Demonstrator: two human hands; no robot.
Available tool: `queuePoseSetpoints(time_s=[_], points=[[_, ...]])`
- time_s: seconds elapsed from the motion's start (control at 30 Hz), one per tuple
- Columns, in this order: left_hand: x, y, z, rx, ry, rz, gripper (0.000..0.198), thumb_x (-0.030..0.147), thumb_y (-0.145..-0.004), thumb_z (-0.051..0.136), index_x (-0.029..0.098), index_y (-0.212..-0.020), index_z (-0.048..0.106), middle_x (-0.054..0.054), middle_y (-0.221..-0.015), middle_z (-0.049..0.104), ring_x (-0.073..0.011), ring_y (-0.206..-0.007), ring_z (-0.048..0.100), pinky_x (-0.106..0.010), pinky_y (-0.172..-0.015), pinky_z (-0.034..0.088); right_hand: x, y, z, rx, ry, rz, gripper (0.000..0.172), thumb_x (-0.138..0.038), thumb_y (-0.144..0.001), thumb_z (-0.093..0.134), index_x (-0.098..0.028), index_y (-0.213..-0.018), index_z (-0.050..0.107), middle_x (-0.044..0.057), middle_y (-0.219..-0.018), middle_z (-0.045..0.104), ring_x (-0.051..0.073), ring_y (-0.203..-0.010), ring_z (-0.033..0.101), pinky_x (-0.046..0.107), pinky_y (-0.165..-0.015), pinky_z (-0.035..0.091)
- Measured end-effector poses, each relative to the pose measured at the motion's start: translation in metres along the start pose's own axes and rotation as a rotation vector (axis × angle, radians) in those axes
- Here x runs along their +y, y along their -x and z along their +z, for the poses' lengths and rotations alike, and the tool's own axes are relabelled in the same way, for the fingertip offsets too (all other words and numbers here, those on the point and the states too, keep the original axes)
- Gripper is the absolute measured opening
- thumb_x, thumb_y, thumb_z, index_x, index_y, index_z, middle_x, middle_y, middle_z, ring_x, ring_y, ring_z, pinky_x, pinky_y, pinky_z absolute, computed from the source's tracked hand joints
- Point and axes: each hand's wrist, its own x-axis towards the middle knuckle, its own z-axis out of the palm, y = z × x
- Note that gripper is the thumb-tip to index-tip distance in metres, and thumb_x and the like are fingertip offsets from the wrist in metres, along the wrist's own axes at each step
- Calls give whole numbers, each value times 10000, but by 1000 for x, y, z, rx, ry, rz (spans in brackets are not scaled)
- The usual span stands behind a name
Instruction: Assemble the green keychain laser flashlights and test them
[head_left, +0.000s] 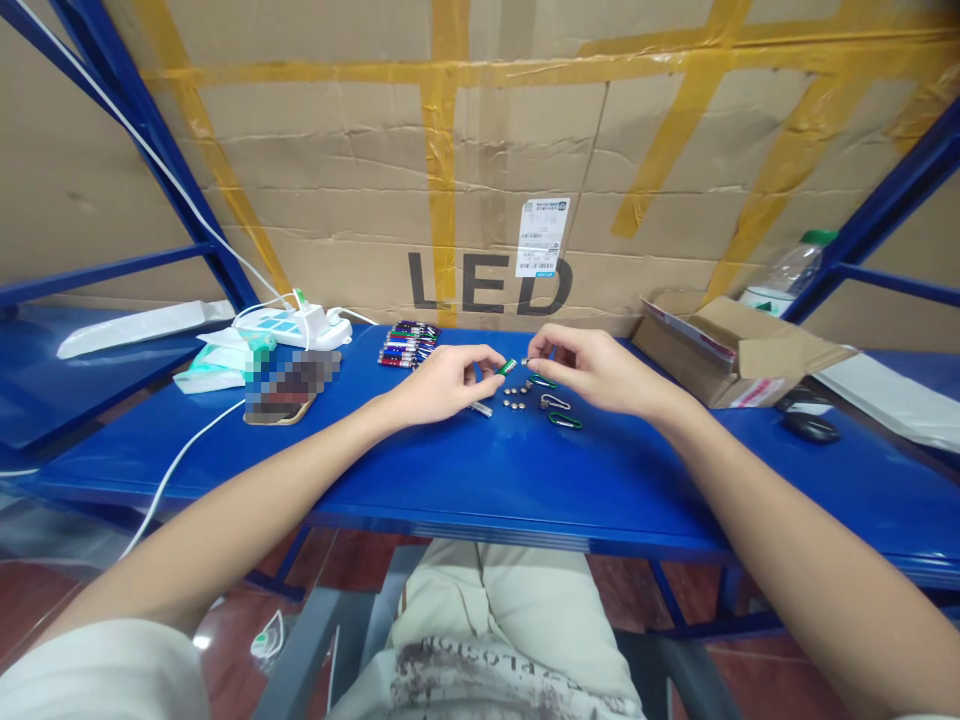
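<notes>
My left hand [448, 385] is closed in a pinch around a small green tube [508, 367], with its end pointing right. Facing it, my right hand [589, 368] pinches a tiny silver piece [526, 362], too small to name surely, just short of the tube's end. Several button cells [514, 404] lie on the blue table below and between the hands. Under my right hand are a silver carabiner [556, 402] and two green ones, the nearer green carabiner [565, 420] lying closest to me. A silver tube [481, 409] rests beside my left hand, partly hidden.
Behind my left hand lies a row of small coloured tubes [403, 346] with clips. Left stand a phone [289, 395], a white power strip [277, 325] and cables. An open cardboard box [720, 350] and a black mouse [810, 426] are right. A large carton [337, 200] walls the back.
</notes>
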Motion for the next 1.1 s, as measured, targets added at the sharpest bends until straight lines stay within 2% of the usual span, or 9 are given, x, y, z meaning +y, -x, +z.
queuePoseSetpoints(time_s=[0.3, 0.53, 0.67, 0.83, 1.1], points=[[-4, 0, 1, -8, -23, 83, 224, 332, -1015, 679, 180, -1144, 782, -38, -965, 739, -154, -782, 646, -289, -739, 503, 2, -1, 0, -69, -6, -92, 240, -426, -1059, 616, -208, -993, 694, 20, -864, 714, 175, -721, 588, 308, -694, 428], [-7, -1, -1, -3, -43, 98, 254, 366, -1045, 676, 180, -1187, 776, -32, -966, 708, -158, -800, 628, -298, -776, 498, 3, -1, 0, -32, 28, -127, 215, -395, -1057, 617, -210, -998, 709, 33, -894, 745, 189, -750, 620, 316, -738, 449], [-6, -1, -1, 8, -46, 101, 242, 391, -1062, 670, 185, -1124, 782, -41, -999, 730, -168, -840, 651, -305, -812, 500, 1, -2, 3, -36, 19, -152, 199, -376, -1057, 616, -210, -995, 707, 39, -907, 751, 193, -765, 629, 311, -738, 455], [-6, -1, -1, 9, -76, 117, 214, 378, -1062, 679, 188, -1049, 778, -37, -980, 728, -171, -852, 657, -304, -825, 495, 2, -3, 8, -69, 16, -143, 206, -384, -1066, 605, -212, -1012, 704, 47, -937, 751, 201, -791, 639, 316, -759, 458], [-6, 0, -1, 42, -168, 169, 206, 384, -1068, 668, 197, -1052, 754, -40, -978, 701, -185, -862, 645, -319, -823, 489, 3, -3, 12, -63, -29, -89, 248, -443, -1054, 613, -219, -1022, 715, 51, -955, 762, 208, -789, 634, 331, -765, 463]])
